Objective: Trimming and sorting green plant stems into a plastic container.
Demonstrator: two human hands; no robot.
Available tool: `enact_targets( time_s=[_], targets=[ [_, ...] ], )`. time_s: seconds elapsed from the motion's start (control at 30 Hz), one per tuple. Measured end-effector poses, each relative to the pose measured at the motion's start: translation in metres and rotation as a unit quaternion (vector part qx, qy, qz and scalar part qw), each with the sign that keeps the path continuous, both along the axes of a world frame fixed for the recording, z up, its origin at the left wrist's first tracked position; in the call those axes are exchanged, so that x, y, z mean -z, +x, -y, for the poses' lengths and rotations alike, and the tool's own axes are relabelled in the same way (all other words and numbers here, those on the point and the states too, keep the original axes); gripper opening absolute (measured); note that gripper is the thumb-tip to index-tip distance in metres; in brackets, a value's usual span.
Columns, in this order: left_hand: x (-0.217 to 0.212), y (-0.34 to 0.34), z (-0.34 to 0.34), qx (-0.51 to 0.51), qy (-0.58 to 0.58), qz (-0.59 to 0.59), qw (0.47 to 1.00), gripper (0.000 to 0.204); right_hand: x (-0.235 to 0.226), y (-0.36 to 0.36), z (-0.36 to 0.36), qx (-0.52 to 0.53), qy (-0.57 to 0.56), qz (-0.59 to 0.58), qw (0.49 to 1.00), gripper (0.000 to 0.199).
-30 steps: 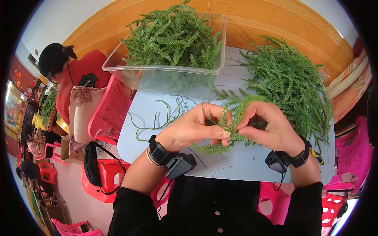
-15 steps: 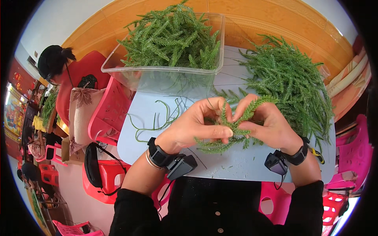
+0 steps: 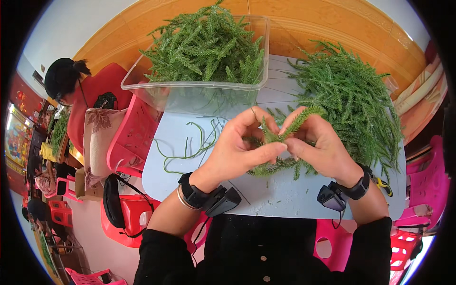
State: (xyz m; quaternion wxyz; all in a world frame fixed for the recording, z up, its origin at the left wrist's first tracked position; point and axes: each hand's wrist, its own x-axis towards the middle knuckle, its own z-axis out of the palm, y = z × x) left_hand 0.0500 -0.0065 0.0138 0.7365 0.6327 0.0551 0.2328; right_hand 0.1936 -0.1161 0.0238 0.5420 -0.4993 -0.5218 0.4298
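Above the near half of the pale table, my left hand (image 3: 240,145) and my right hand (image 3: 320,147) meet, both closed on an artificial pine sprig (image 3: 300,122). Thumbs and forefingers pinch it where its branches join. One green tip rises past the right fingers, and lower branches hang below my hands. Whatever lies deeper between the fingers is hidden. Beyond my right hand spreads a large heap of green pine sprigs (image 3: 349,99), its stems pointing left. Several bare green stems (image 3: 183,154) lie curved on the table, left of my left hand.
A clear plastic tub (image 3: 194,84) piled with greenery stands at the table's far side. Yellow-handled pliers (image 3: 384,186) lie at the right edge. Pink chairs (image 3: 135,137) flank the table, and a red stool (image 3: 126,221) holds a black bag. A person in red (image 3: 104,88) sits at far left.
Both hands have shifted slightly, with the fingers closer together at the joint. The sprig's upright tip has turned up and a little left. The tub and heap stay in place.
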Motion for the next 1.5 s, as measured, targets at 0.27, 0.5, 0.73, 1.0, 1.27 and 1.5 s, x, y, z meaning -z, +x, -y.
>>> enact_targets(
  time_s=[0.27, 0.5, 0.73, 1.0, 1.27, 1.5],
  targets=[
    [-0.002, -0.002, 0.001, -0.013, -0.026, 0.011, 1.0, 0.011, -0.003, 0.001, -0.001, 0.012, -0.001, -0.036, 0.999, 0.015],
    [0.001, 0.0, -0.002, -0.005, -0.001, 0.026, 1.0, 0.009, -0.002, 0.005, -0.001, -0.004, -0.007, -0.025, 1.0, 0.016],
    [0.003, 0.001, -0.003, 0.002, -0.022, 0.038, 0.999, 0.007, 0.003, 0.005, -0.003, 0.024, 0.038, 0.025, 0.999, 0.02],
    [0.007, 0.001, -0.003, -0.011, -0.018, 0.034, 0.999, 0.007, -0.003, 0.003, -0.002, 0.04, 0.012, 0.015, 0.999, 0.019],
    [0.004, 0.002, -0.001, -0.01, -0.053, 0.011, 0.999, 0.008, 0.006, 0.004, -0.006, 0.054, 0.095, 0.043, 0.993, 0.016],
    [0.004, 0.0, -0.002, -0.006, -0.067, -0.002, 0.998, 0.009, 0.012, 0.002, -0.004, 0.068, 0.128, 0.08, 0.986, 0.012]
  ],
)
